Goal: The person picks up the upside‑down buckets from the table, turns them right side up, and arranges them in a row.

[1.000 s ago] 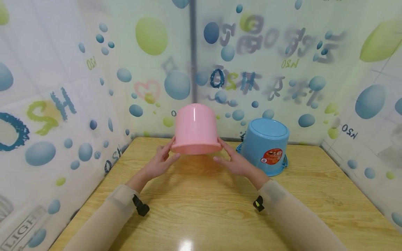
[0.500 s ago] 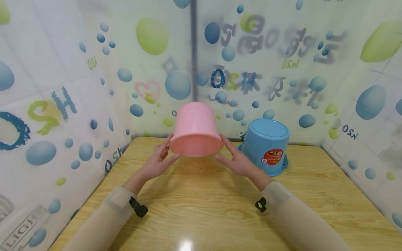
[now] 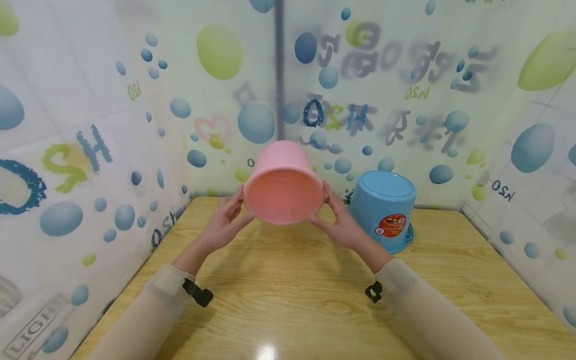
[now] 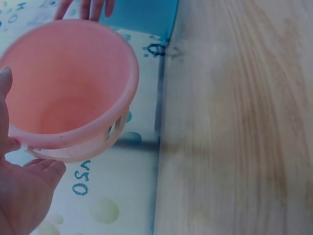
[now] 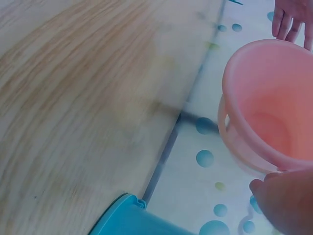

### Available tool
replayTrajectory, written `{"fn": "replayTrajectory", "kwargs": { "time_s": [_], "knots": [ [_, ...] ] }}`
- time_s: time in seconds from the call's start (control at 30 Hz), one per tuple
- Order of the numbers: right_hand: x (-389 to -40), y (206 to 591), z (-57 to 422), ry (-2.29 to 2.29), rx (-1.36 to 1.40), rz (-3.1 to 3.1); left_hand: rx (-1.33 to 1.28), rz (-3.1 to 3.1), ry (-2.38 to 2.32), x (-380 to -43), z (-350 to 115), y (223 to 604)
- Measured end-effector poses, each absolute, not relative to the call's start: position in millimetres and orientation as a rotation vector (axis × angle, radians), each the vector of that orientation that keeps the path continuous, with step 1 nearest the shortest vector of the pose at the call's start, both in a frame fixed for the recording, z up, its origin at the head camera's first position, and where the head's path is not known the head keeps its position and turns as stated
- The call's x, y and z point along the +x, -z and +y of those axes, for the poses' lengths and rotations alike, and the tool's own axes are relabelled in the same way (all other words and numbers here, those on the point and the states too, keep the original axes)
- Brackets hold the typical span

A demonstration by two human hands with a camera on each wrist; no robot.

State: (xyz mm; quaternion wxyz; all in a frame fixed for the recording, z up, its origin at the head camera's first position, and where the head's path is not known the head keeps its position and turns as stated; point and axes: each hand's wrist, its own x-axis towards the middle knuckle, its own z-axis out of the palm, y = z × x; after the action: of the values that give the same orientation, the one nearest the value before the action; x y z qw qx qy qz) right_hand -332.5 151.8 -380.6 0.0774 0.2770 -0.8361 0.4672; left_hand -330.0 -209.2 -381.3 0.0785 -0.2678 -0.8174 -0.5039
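Observation:
A pink plastic bucket [image 3: 284,156] is up off the table between my two hands, its round mouth tilted toward me. My left hand [image 3: 222,225] holds the left side of the rim, thumb in front and fingers behind. On the other side my right hand [image 3: 343,227] grips the rim the same way. The left wrist view looks into the bucket [image 4: 73,63] and shows a pale handle [image 4: 73,155] lying beneath its rim. In the right wrist view, part of my right hand [image 5: 288,198] lies at the near rim.
An upside-down blue bucket [image 3: 375,205] with a red label stands on the wooden table [image 3: 279,295], just behind my right hand. Light sheets [image 3: 225,100] printed with bubbles and letters enclose the table's back and sides.
Both hands have tipped the pink bucket from nearly upside down so its mouth swings up toward me, showing the inside. The blue bucket has stayed put.

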Motion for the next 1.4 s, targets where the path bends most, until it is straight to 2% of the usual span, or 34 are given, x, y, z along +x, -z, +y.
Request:
{"fn": "replayTrajectory", "kwargs": {
  "time_s": [0.47, 0.83, 1.13, 1.4],
  "knots": [
    [-328, 372, 151, -1.454, 0.822, -2.495, -0.740, -2.415, 1.539, -327, -214, 369],
    [-322, 368, 145, -1.591, 0.763, -2.485, -0.803, -2.340, 1.625, -328, -210, 362],
    [-324, 365, 143, -1.625, 0.790, -2.385, -0.745, -2.353, 1.568, -330, -209, 357],
    [-324, 359, 141, -1.776, 0.765, -2.270, -0.681, -2.323, 1.717, -328, -203, 353]
  ]
}}
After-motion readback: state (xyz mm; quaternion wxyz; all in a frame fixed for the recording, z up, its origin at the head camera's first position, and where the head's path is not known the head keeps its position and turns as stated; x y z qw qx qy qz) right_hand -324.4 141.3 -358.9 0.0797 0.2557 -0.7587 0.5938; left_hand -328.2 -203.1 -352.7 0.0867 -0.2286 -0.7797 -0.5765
